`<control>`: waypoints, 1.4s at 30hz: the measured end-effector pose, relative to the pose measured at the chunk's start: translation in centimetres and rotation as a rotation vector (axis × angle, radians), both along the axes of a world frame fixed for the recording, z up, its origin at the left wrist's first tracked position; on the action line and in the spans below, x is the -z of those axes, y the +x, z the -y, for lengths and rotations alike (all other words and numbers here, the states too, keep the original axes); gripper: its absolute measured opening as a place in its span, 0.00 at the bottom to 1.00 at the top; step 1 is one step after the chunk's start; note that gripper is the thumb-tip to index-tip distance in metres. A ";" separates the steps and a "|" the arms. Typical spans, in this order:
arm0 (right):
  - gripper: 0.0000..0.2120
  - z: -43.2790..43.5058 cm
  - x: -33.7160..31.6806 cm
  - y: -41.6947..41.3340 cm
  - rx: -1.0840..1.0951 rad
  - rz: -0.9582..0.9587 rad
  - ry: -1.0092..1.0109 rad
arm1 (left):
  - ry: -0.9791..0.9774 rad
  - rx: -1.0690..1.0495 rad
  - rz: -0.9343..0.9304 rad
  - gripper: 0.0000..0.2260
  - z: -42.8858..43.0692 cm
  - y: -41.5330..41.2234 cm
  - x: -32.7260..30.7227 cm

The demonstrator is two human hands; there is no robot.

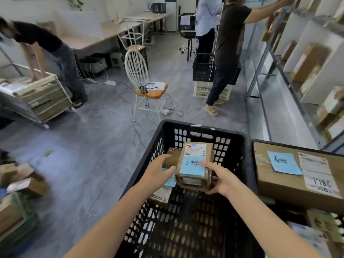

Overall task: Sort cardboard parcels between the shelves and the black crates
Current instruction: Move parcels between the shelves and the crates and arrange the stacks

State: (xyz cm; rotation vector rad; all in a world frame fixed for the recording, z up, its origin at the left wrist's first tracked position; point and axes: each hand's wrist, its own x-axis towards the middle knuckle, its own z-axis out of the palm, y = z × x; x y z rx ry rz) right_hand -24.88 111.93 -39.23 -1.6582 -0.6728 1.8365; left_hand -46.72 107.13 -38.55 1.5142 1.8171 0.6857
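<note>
Reaching into the black crate (202, 127), both hands meet on a small cardboard parcel (197, 161) that sits raised near the crate's far wall. The right hand (221, 181) grips the parcel's near right corner, thumb laid on top against the blue sticky note (192, 167) and fingers curled underneath. The left hand (158, 172) is half open, fingers bent toward the parcel's left side and touching it; whether it bears any weight cannot be told. A white shipping label (195, 148) covers the parcel's far top face. Below the left hand, inside the crate, lie a second brown parcel (172, 155) and another with a white label (161, 197), a second blue note (170, 180) showing between them. Just right of the crate, a larger cardboard box (290, 174) rests on a neighbouring crate, carrying its own blue note and printed label. Beyond the crate stands a white chair (137, 71) with an orange seat, and to the crate's right run metal shelves (297, 90) holding more parcels. Other people work farther off
</note>
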 end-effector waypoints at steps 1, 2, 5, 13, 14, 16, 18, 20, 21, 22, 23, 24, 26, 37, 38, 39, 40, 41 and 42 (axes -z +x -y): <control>0.16 -0.5 0.6 -0.4 0.007 0.008 -0.020 | -0.041 -0.015 0.029 0.23 -0.7 0.0 0.2; 0.16 -0.9 1.1 -0.8 0.015 0.025 -0.036 | -0.083 -0.034 0.062 0.23 -1.3 -0.1 0.3; 0.15 -1.9 3.2 -1.4 0.033 0.110 -0.067 | -0.142 -0.064 0.119 0.24 -2.9 -0.3 1.0; 0.28 -3.9 7.5 -2.6 -0.078 0.210 -0.035 | -0.314 0.026 0.126 0.30 -5.0 0.4 4.1; 0.30 -3.9 8.0 -2.6 -0.099 0.198 -0.030 | -0.334 0.032 0.111 0.30 -5.1 0.4 4.3; 0.30 -3.9 8.7 -2.6 -0.132 0.182 -0.016 | -0.351 0.046 0.067 0.31 -5.3 0.3 4.7; 0.29 -4.1 9.0 -2.7 -0.145 0.178 -0.013 | -0.356 0.061 0.032 0.32 -5.4 0.2 5.0; 0.27 -4.3 9.1 -2.8 -0.126 0.175 -0.010 | -0.347 0.072 0.010 0.32 -5.6 0.2 5.1; 0.25 -4.3 9.2 -3.0 -0.118 0.179 -0.004 | -0.343 0.075 0.009 0.32 -5.6 0.2 5.2; 0.24 -4.2 9.4 -3.1 -0.112 0.185 0.004 | -0.340 0.083 0.012 0.33 -5.7 0.2 5.2; 0.23 -4.2 9.5 -3.2 -0.112 0.197 0.015 | -0.339 0.103 0.009 0.33 -5.7 0.2 5.3; 0.23 -4.1 9.6 -3.4 -0.116 0.210 0.026 | -0.341 0.134 -0.002 0.34 -5.7 0.2 5.4; 0.24 -3.9 9.5 -3.7 -0.139 0.259 0.041 | -0.356 0.202 -0.034 0.36 -5.7 0.1 5.6; 0.28 -2.6 6.9 -2.2 -0.537 0.753 0.389 | -0.232 0.426 -0.187 0.28 -7.5 2.1 5.7; 0.28 -2.3 6.4 -2.1 -0.569 0.763 0.432 | -0.226 0.453 -0.169 0.28 -7.5 2.8 5.8; 0.27 -1.8 5.8 -2.0 -0.587 0.779 0.473 | -0.216 0.479 -0.143 0.29 -7.3 3.5 5.9; 0.26 -1.4 5.2 -1.7 -0.590 0.800 0.516 | -0.200 0.502 -0.119 0.31 -7.0 4.2 6.0; 0.26 -0.9 4.5 -1.4 -0.586 0.824 0.555 | -0.173 0.523 -0.105 0.33 -6.8 4.7 6.0; 0.27 -0.4 3.8 -0.9 -0.580 0.852 0.585 | -0.132 0.543 -0.103 0.35 -6.7 4.9 6.0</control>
